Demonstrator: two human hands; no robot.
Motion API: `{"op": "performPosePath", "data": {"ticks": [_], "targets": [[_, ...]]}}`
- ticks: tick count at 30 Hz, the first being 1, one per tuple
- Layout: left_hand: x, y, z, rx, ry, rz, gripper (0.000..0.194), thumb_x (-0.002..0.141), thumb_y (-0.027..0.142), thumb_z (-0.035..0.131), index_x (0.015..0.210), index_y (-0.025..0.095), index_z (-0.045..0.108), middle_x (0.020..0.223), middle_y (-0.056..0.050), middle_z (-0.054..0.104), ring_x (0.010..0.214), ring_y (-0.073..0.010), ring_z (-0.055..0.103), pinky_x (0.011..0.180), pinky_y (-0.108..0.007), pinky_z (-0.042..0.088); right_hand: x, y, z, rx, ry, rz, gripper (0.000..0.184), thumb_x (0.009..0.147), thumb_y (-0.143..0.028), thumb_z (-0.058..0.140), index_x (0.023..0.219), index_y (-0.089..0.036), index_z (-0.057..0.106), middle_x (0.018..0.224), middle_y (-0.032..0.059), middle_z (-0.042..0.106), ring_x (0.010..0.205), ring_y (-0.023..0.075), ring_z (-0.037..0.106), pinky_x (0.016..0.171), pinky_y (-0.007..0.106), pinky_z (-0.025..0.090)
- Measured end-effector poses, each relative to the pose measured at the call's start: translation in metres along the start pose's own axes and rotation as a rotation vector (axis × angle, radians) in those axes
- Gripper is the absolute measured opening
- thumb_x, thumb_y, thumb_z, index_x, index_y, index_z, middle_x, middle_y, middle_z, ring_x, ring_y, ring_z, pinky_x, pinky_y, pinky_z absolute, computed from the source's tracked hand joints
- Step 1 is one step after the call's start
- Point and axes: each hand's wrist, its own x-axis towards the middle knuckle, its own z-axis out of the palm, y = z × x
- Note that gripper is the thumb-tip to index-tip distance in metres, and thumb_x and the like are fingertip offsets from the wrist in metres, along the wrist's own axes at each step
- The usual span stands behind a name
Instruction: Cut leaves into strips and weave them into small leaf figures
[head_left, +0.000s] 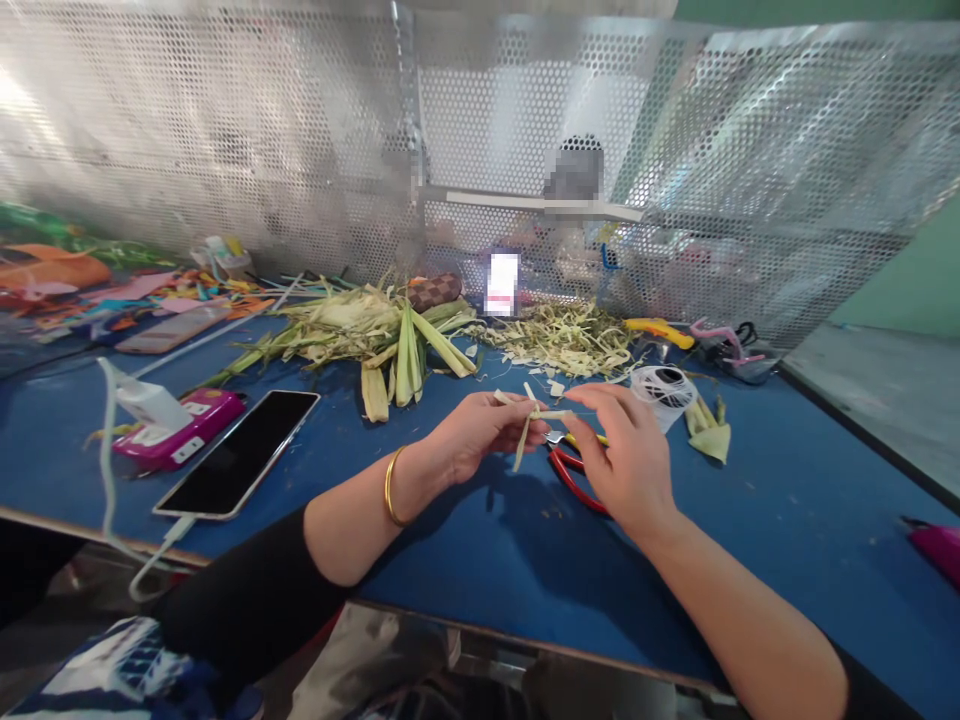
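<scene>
My left hand (487, 435), with a gold bangle at the wrist, pinches a small bundle of pale corn husk strips (534, 412) crossed over one another. Several strip ends stick out past the fingertips. On the right, my right hand (626, 445) is curled close to the bundle, and a fine thread (581, 414) runs from the husk into its fingers. Its grip on the thread is partly hidden. Under the hands lie red-handled pliers (574, 480) and a yellow-handled tool (585, 442), partly covered. A spool of thread (664, 388) stands just behind my right hand.
Corn husks (345, 330) and a heap of husk shreds (566, 335) lie along the perforated metal screen (262, 140). At left are a phone (240, 455) on a cable and a magenta power strip (180, 430). A yellow-handled tool (660, 331) lies at back right.
</scene>
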Motion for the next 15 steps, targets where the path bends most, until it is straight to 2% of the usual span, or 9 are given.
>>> {"op": "performPosePath", "data": {"ticks": [2,5,10,12,15], "targets": [[-0.0009,0.0011,0.0004,0.026,0.002,-0.015,0.023,0.077,0.035,0.070,0.078,0.012,0.067,0.069,-0.005,0.068,0.060,-0.0119,0.063,0.064,-0.025,0.052,0.0008,0.0059,0.0020,0.019,-0.101,0.089,0.017,0.092,-0.031,0.049,0.094,-0.019,0.061,0.090,0.0085,0.069,0.086,0.0228,0.062,0.078,0.035,0.043],[-0.0022,0.0002,0.0025,0.095,0.015,0.008,0.022,0.075,0.033,0.071,0.078,0.012,0.066,0.064,-0.002,0.063,0.053,-0.0088,0.057,0.055,-0.021,0.049,0.0013,0.0070,0.0039,0.088,-0.270,0.098,0.022,0.094,-0.030,0.046,0.078,-0.021,0.058,0.070,0.0017,0.066,0.070,0.0177,0.059,0.077,0.033,0.040],[-0.0020,-0.0015,0.0049,0.144,0.061,0.046,0.012,0.074,0.020,0.071,0.077,0.013,0.062,0.057,0.003,0.057,0.045,-0.0051,0.050,0.050,-0.019,0.045,0.0030,-0.0009,0.0004,0.227,-0.348,0.105,0.029,0.092,-0.028,0.043,0.065,-0.021,0.050,0.060,0.0002,0.058,0.063,0.0158,0.052,0.074,0.032,0.038],[-0.0013,-0.0013,0.0042,0.139,0.070,0.036,0.015,0.072,0.022,0.072,0.078,0.013,0.062,0.057,0.003,0.056,0.045,-0.0050,0.050,0.050,-0.020,0.046,0.0042,-0.0018,-0.0008,0.329,-0.358,0.205,0.029,0.091,-0.031,0.044,0.064,-0.021,0.050,0.059,0.0000,0.056,0.062,0.0158,0.051,0.072,0.031,0.038],[-0.0015,-0.0010,0.0028,0.149,0.019,0.007,0.026,0.065,0.029,0.078,0.078,0.013,0.062,0.056,0.004,0.054,0.046,-0.0056,0.048,0.050,-0.021,0.046,0.0058,0.0006,0.0006,0.528,-0.312,0.513,0.027,0.088,-0.041,0.048,0.072,-0.021,0.056,0.062,-0.0005,0.057,0.060,0.0151,0.050,0.061,0.028,0.038]]}}
